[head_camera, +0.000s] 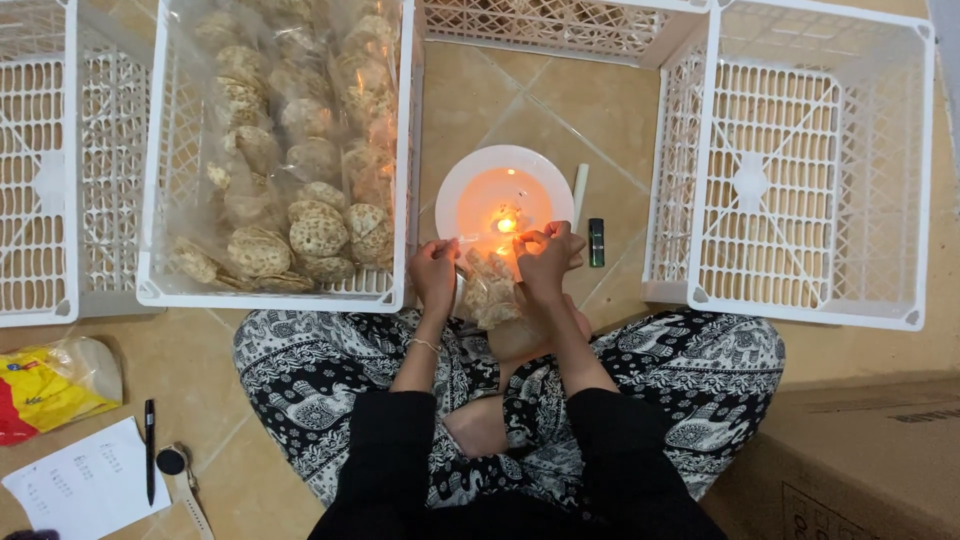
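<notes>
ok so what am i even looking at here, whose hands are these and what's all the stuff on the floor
This is one picture from a camera worn on a person's head, looking down at their own lap. They sit cross-legged on a tiled floor. The left hand and right hand together hold a small clear bag of crackers, its top edge near a small flame on a white plate. A lighter lies beside the plate. To the left, a white crate holds more bagged crackers; to the right stands an empty crate. A pen and a sheet of paper lie at lower left.
</notes>
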